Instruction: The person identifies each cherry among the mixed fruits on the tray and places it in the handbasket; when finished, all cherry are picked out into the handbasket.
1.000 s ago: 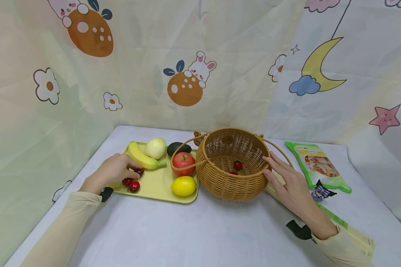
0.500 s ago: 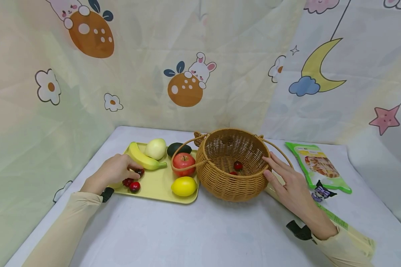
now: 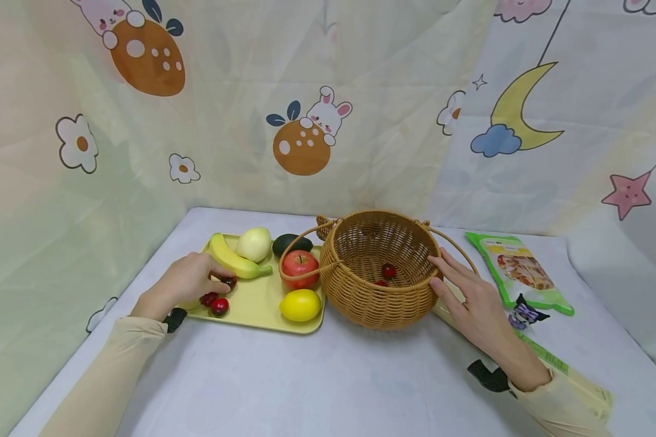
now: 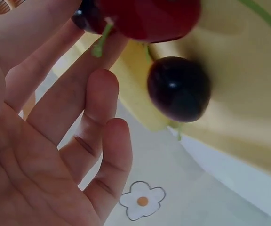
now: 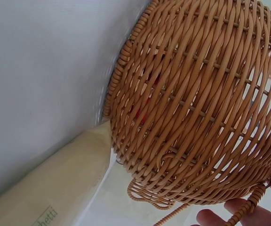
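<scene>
My left hand (image 3: 188, 280) is over the left end of a yellow tray (image 3: 259, 303), thumb and fingertips pinching a dark cherry (image 3: 230, 283). Two more cherries lie right below it, one a bright red cherry (image 3: 220, 306). In the left wrist view, a dark cherry (image 4: 179, 89) sits near the curled outer fingers. My right hand (image 3: 478, 309) holds the right rim of a round wicker basket (image 3: 379, 306), near its handle. Inside the basket lie two red cherries, one of them a cherry (image 3: 389, 270) in plain sight.
The tray also bears a banana (image 3: 235, 258), a pale round fruit (image 3: 254, 244), a dark green avocado (image 3: 292, 244), an apple (image 3: 299, 267) and a lemon (image 3: 300, 305). Right of the basket lie a green food packet (image 3: 525, 273), a small figurine (image 3: 525, 314) and a long pack (image 5: 55, 183).
</scene>
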Action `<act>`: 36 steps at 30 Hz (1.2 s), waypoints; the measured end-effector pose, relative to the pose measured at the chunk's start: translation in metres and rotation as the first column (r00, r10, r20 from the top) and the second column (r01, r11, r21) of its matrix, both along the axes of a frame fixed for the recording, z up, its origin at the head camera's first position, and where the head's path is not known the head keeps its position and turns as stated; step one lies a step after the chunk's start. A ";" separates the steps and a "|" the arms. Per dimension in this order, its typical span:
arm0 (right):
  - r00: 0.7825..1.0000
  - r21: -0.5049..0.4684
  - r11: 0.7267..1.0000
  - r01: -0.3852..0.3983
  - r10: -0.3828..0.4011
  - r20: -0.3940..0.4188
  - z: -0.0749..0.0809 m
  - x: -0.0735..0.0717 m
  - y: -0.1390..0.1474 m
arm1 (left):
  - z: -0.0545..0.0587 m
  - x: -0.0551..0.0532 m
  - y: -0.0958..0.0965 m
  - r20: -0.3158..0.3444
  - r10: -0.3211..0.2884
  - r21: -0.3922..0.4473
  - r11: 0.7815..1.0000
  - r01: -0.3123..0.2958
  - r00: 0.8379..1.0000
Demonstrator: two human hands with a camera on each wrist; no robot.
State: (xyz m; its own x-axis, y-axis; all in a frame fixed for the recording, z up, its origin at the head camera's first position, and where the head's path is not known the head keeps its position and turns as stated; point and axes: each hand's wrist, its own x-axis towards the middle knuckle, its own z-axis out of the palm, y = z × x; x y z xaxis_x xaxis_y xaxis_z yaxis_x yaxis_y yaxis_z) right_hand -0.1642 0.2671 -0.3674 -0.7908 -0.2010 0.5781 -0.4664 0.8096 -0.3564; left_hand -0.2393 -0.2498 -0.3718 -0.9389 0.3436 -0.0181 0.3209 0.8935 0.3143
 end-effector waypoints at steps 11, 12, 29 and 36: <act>1.000 -0.003 1.000 -0.001 0.001 0.005 -0.001 0.000 0.002 | 0.025 0.006 0.017 0.012 -0.054 -0.012 0.998 0.054 0.998; 1.000 -0.002 1.000 -0.002 0.002 0.005 -0.001 0.000 0.002 | 0.028 0.006 0.019 0.003 -0.068 -0.015 0.998 0.068 0.998; 1.000 -0.012 1.000 -0.004 0.004 0.002 -0.002 0.000 0.003 | 0.094 -0.004 0.077 -0.071 -0.238 0.012 0.971 0.240 0.969; 1.000 0.000 1.000 -0.007 0.007 0.003 -0.003 -0.001 0.002 | 0.122 -0.014 0.114 -0.066 -0.344 0.037 0.937 0.347 0.937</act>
